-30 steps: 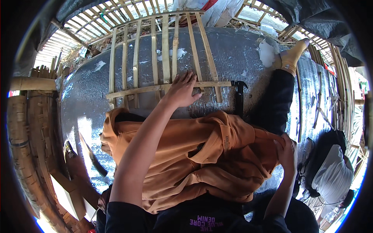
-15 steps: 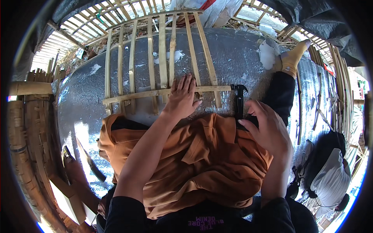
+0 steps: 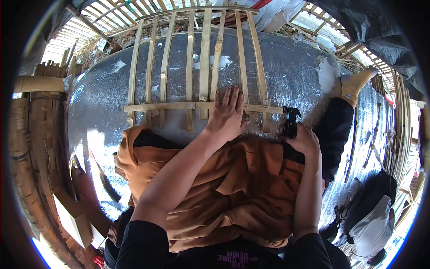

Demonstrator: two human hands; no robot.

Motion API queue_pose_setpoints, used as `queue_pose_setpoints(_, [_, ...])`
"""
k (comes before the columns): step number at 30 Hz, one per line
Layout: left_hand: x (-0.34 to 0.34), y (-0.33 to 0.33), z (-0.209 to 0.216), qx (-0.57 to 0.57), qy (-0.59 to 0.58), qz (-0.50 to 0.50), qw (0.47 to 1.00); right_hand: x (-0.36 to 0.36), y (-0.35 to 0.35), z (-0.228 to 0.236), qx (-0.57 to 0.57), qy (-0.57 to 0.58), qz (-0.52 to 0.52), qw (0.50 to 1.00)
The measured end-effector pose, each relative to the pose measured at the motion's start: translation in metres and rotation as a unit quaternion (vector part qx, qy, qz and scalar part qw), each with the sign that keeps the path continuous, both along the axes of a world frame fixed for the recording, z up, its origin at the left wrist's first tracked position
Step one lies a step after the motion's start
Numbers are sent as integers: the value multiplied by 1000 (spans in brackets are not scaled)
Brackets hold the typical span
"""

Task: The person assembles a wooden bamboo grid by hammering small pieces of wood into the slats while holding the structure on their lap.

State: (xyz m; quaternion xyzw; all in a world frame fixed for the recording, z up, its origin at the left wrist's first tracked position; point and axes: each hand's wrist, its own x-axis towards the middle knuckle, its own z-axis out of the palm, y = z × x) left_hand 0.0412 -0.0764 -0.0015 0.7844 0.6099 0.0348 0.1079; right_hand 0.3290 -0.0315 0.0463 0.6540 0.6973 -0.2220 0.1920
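A bamboo slat frame (image 3: 204,58) lies in front of me, its upright strips crossed by a near crosspiece (image 3: 174,106). My left hand (image 3: 227,114) rests flat on that crosspiece, fingers stretched out and a little apart, holding nothing. Just past the crosspiece's right end is a black claw hammer (image 3: 292,114), head pointing away from me. My right hand (image 3: 305,141) is at its handle, with thumb and fingers curled round it; part of the handle is hidden. Orange-brown cloth (image 3: 224,188) covers my lap beneath both forearms.
Silvery foil-like sheeting (image 3: 295,58) with torn pale patches lies under the frame. My outstretched leg with a yellowish sock (image 3: 354,87) is at the right. A curved blade-like tool (image 3: 109,188) lies left of my lap. Thick bamboo poles (image 3: 22,170) line the left; a dark bag (image 3: 369,193) sits right.
My right hand has lowered from above the hammer and closed round its handle. My left hand stays flat on the crosspiece. The whole view has shifted slightly.
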Motion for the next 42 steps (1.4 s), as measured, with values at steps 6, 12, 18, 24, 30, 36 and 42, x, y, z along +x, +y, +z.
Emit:
queue_pose_setpoints(6, [2,1,-3,21,-3,11,1000,-12,-2,3,35,16,13,999])
queue_pose_setpoints(12, [0,2,-2,12,5,7,1000,-9,3,2,73,25,-34,996])
queue_pose_setpoints(18, [1,0,-10,32,11,-1,999,12,14,-31,50,225,-160,960])
queue_pose_setpoints(24, [2,-1,-10,38,-3,6,999,3,12,-20,-46,349,-269,896])
queue_pose_setpoints(30, [4,-4,-13,48,6,19,999,-22,-15,-3,197,353,-49,913])
queue_pose_setpoints(36, [9,0,-12,18,3,45,999,-68,-48,13,228,311,72,920])
queue_pose_setpoints(42, [13,0,-12,13,13,56,998,-73,-58,-1,265,279,110,916])
